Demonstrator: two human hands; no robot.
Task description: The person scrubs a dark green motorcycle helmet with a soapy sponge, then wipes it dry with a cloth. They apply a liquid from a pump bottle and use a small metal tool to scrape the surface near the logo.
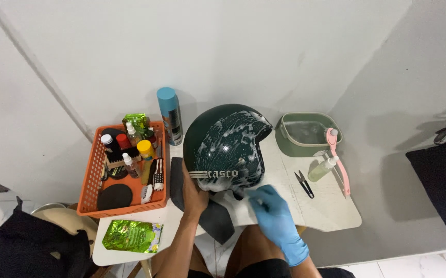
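Head view, bare left hand point(194, 193) spread flat on soapy green helmet point(225, 146), gloved right hand point(272, 211) curled, grip unclear

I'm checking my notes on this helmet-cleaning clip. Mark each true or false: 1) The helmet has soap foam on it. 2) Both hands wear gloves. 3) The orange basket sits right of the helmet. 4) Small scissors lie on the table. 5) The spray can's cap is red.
1) True: the dark green helmet carries white foam.
2) False: only the right hand wears a blue glove; the left hand is bare.
3) False: the orange plastic basket is left of it.
4) True: small black scissors lie there.
5) False: the tall spray can has a blue cap.
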